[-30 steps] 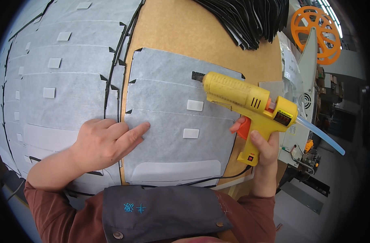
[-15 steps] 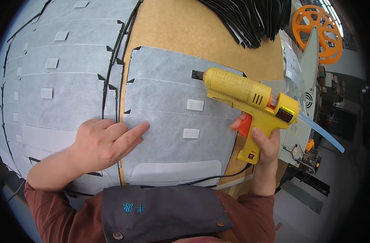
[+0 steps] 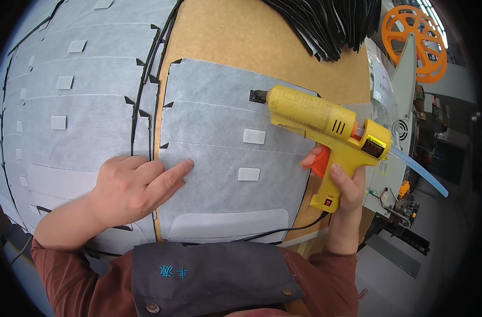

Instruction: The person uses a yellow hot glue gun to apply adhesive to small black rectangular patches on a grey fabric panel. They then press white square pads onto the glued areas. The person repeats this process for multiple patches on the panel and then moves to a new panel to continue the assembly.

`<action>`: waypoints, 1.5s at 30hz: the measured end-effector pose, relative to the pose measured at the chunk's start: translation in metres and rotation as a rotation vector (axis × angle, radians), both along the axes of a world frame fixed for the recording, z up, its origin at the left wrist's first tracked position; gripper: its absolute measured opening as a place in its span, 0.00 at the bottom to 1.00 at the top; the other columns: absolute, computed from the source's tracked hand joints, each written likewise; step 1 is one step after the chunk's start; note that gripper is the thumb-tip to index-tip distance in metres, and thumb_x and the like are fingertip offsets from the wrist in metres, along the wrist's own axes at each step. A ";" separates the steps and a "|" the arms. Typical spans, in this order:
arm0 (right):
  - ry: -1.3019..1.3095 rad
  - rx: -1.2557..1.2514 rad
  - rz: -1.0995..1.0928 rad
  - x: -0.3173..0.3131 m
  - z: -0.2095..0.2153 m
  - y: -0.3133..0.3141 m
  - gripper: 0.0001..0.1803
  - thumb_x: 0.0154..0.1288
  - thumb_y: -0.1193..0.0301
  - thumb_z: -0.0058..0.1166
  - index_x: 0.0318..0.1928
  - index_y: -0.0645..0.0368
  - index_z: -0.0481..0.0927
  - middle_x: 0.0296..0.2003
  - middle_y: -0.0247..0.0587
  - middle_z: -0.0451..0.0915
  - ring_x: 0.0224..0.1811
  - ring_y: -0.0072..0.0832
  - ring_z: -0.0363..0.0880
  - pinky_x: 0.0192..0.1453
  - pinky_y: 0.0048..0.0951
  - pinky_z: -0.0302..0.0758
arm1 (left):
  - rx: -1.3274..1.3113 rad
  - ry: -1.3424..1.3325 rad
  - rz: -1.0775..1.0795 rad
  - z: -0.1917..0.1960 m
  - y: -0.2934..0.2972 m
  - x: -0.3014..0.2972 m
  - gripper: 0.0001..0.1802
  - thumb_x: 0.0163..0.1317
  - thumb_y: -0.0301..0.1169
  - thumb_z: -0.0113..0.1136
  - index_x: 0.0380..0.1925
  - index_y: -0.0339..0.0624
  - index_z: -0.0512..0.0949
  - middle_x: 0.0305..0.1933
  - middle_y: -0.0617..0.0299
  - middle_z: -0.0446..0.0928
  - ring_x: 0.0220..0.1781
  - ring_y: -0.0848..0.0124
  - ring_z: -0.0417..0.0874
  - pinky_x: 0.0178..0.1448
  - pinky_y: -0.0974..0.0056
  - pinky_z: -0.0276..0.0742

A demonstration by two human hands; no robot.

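Right hand (image 3: 348, 187) wrapped around the yellow glue gun (image 3: 314, 114)
Left of that grip, the left hand (image 3: 130, 185) lies half-open, palm down, holding nothing visible, over a pale panel (image 3: 214, 182).

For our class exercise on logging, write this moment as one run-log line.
left hand: over pale sheets, contact unclear | right hand: gripping yellow glue gun by handle | nozzle: pointing left | black stack: on brown board

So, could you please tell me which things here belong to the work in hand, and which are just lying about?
In use:
- yellow glue gun, in the right hand
- pale sheets, under the left hand

Apparently aside:
- black stack
- orange reel
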State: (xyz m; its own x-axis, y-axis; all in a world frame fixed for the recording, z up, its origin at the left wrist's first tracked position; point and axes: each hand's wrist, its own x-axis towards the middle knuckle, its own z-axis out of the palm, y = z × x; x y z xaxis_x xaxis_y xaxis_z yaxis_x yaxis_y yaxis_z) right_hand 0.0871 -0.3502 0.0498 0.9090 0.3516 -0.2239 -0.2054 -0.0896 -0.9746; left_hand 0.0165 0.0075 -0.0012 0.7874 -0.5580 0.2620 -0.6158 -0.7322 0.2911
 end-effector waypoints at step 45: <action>0.006 -0.085 -0.123 -0.011 0.000 0.004 0.34 0.58 0.62 0.58 0.59 0.73 0.68 0.45 0.54 0.78 0.42 0.41 0.85 0.43 0.32 0.81 | -0.026 0.032 -0.017 0.003 -0.002 0.001 0.28 0.50 0.31 0.74 0.55 0.45 0.81 0.18 0.72 0.61 0.17 0.75 0.64 0.20 0.66 0.59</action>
State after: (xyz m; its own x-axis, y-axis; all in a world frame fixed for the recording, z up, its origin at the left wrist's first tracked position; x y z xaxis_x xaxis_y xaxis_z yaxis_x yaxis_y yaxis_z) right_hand 0.0757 -0.3460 0.0494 0.9425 0.2169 -0.2541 -0.2262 -0.1454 -0.9632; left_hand 0.0178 0.0057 0.0016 0.7859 -0.5648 0.2517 -0.6183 -0.7136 0.3293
